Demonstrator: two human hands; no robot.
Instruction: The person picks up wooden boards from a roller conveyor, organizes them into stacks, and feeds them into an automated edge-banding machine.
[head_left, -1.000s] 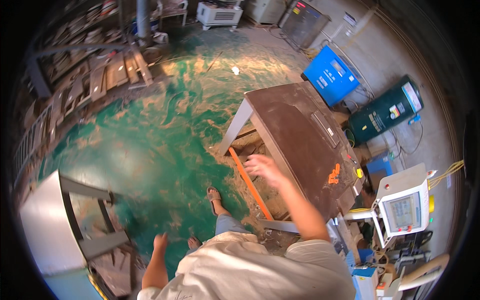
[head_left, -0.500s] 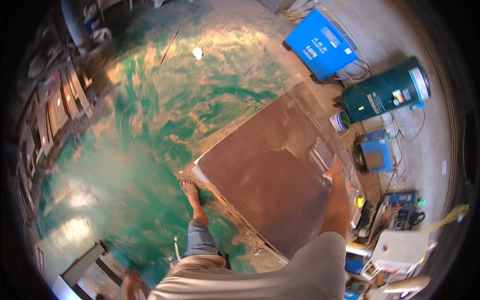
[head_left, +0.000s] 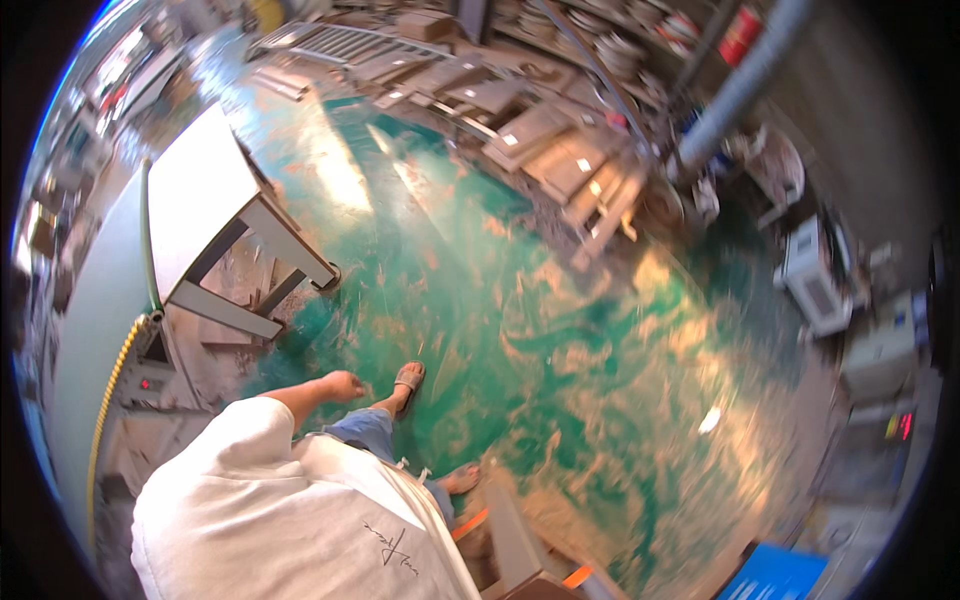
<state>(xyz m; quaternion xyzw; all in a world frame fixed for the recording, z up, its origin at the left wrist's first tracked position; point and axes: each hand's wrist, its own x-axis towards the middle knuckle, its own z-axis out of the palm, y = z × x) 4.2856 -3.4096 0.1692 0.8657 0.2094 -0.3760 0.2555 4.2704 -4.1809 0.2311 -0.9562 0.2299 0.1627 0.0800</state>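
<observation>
My left hand (head_left: 343,386) hangs in front of my body above the green floor, its fingers loosely curled. Nothing shows in it, though its outline is slightly soft. The white-topped table (head_left: 195,190) with a framed base is the nearest large thing on that side, apart from the hand. My right hand is out of view. At the lower edge, near my leg, stands a brown board-like piece (head_left: 520,545) with orange strips by it.
Dusty green floor (head_left: 450,320) spreads ahead of my feet. Several wooden boards (head_left: 560,160) lie at the far side below a grey pipe (head_left: 745,95). A yellow coiled hose (head_left: 105,410) runs down the left. A blue machine (head_left: 780,575) stands at lower right.
My view has swung left, away from the large brown panel toward the white table. My right hand, earlier on that panel, has left the view. My left hand shows more clearly now.
</observation>
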